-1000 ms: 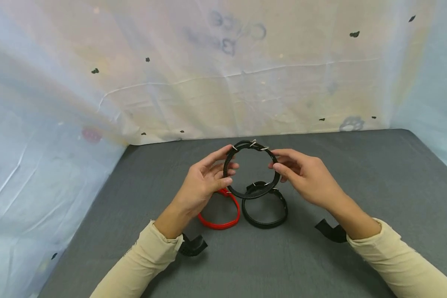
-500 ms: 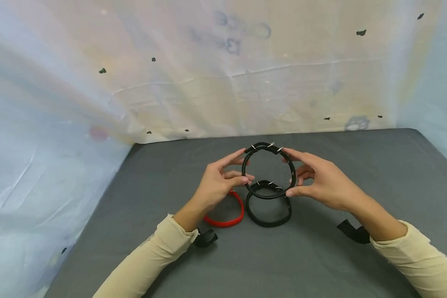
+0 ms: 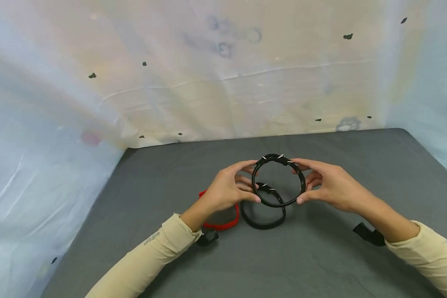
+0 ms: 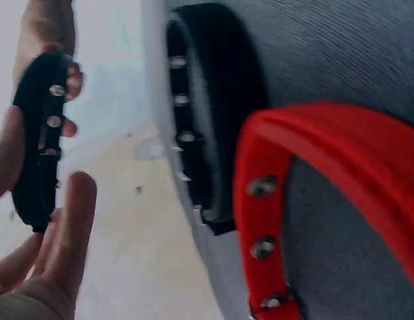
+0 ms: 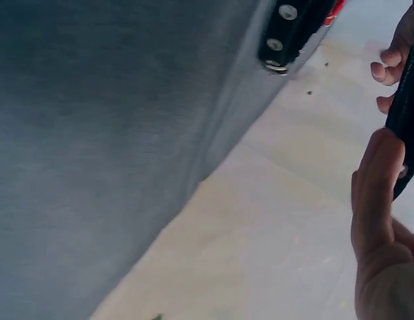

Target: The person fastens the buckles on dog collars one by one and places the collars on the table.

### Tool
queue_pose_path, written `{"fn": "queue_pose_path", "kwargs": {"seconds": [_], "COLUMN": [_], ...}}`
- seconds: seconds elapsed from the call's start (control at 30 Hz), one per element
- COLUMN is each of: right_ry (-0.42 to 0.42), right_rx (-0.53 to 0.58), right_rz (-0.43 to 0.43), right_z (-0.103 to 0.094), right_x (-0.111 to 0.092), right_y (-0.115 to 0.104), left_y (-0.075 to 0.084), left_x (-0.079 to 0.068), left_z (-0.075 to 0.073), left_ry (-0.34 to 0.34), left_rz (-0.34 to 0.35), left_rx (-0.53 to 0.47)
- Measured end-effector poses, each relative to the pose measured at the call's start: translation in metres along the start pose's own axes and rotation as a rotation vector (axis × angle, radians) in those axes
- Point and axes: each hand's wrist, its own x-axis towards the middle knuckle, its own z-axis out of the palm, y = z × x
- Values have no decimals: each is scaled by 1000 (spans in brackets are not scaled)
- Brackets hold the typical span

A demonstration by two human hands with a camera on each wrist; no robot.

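Note:
A black buckled collar (image 3: 272, 157) is held up on edge, forming a ring, between both hands in the head view. My left hand (image 3: 227, 188) grips its left side, thumb low and fingers higher. My right hand (image 3: 331, 186) holds the right side in a similar way. Below and behind it a second black collar (image 3: 262, 226) lies on the table, partly hidden by the held one. A red collar (image 3: 223, 227) is to its left, partly covered by my left hand and wrist. Metal studs show on the red collar (image 4: 327, 133) in the left wrist view.
A grey cloth-covered table (image 3: 164, 178) spreads under the hands. Pale printed sheeting (image 3: 208, 103) hangs behind its far edge and along both sides. A black strap piece (image 3: 368, 235) sticks out by the right wrist, and another black piece (image 3: 207, 237) by the left.
Both hands and the held collar have shifted to the right and slightly lower in the head view. My right hand's thumb has moved down toward the ring's lower right side.

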Motion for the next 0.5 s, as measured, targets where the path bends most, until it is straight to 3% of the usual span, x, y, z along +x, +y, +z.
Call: {"fn": "queue_pose_path", "kwargs": {"seconds": [0.23,0.37,0.5], "right_ry": [-72,-129,-125], "right_rx": [102,152,91], "right_rz": [5,14,21], "right_z": [-3,-8,-10], "right_x": [-15,-22,-29], "right_y": [18,28,36], "left_y": [-3,-2,2], "left_x": [15,24,33], "left_z": [10,16,22], "left_ry": [-21,-77,-123], "left_rz": [96,139,179], "left_rx": [378,495,619]}}
